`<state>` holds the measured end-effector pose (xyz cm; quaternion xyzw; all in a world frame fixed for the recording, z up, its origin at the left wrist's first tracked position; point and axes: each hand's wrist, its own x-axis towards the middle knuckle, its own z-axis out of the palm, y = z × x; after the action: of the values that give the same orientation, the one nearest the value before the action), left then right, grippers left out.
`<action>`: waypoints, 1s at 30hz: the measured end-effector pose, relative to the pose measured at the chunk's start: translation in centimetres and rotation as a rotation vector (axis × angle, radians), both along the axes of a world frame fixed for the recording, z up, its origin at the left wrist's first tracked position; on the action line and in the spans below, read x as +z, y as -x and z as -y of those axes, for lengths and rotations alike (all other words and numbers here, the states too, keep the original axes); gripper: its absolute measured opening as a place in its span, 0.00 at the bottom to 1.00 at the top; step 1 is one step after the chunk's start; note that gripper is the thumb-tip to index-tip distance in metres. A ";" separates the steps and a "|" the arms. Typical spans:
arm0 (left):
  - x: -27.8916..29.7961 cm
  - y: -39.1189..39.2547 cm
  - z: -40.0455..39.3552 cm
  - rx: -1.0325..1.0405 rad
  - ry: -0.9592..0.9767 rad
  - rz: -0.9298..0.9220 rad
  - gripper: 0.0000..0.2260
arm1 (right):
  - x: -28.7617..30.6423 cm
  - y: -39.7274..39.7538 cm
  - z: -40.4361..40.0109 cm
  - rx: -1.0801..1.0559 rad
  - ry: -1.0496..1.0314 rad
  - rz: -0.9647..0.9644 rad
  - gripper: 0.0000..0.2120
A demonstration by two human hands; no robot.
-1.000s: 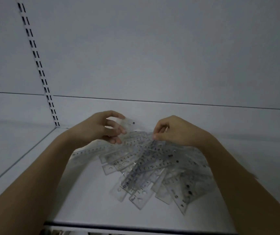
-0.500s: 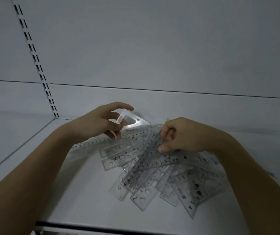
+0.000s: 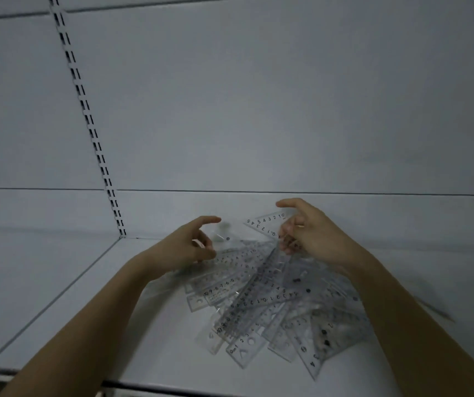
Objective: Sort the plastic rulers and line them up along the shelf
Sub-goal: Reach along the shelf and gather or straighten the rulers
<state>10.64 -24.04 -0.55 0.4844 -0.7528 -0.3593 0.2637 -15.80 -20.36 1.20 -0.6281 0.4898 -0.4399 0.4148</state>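
Pretty dim and grey overall, flat light, no glare; hands [image 3: 190, 245] look motion-blurred, wide-angle bends the edges.

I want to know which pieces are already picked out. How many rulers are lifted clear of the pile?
1 clearly: a clear triangular ruler held up by the right hand near the back wall. The left hand may pinch another piece; it is too blurred to tell.

The rulers [image 3: 261, 305] lie in a heap on the shelf [image 3: 115, 325], before the back wall [image 3: 258, 110], right of the slotted rail [image 3: 86, 116]
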 end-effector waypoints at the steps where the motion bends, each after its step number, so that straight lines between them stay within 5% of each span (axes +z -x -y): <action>1: 0.1 -0.1 -0.4 0.035 0.013 0.011 0.29 | -0.1 -0.2 0.2 -0.018 0.019 -0.039 0.17; 7: 0.6 -1.9 -4.4 0.217 0.092 0.082 0.31 | -0.4 -1.8 0.0 0.027 0.037 -0.155 0.13; 16: 2.6 -8.3 -11.0 0.396 0.118 0.134 0.32 | 1.1 -8.1 -1.7 0.212 0.173 -0.227 0.28; 30: 2.7 -29.1 -20.1 0.719 0.139 0.115 0.25 | 2.5 -30.6 -4.9 0.336 0.189 -0.302 0.28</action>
<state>39.77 -3.96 2.14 0.7181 -0.5709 -0.1640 0.3627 14.78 -15.46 3.75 -0.7954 0.3915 -0.3096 0.3438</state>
